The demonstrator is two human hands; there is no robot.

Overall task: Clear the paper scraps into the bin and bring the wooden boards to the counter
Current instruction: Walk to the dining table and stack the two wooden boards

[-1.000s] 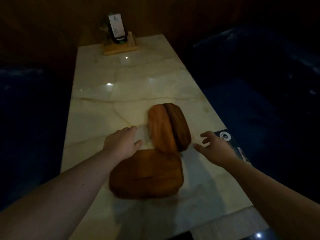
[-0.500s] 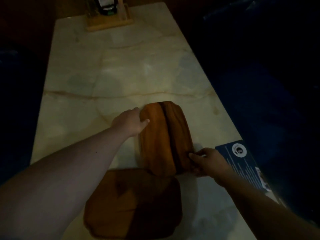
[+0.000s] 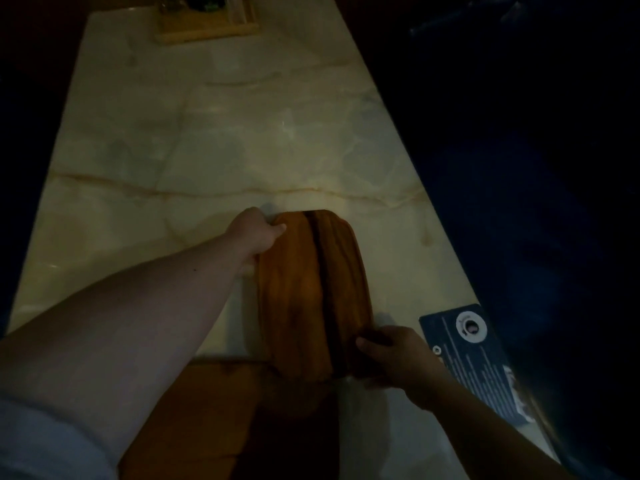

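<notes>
Marble worktop (image 3: 214, 140) is now carrying both hands, left (image 3: 254, 233) and right (image 3: 391, 355), clamping the upper board (image 3: 308, 292), newly gripped for lifting onto the lower board (image 3: 207, 410).

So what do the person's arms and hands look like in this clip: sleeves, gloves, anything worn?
Both hands are bare: no gloves, and no rings or watch visible in the dim light. The left hand has a bare forearm with a pale sleeve pushed up near the elbow. The right hand shows a bare forearm too; no sleeve is in view.
</notes>
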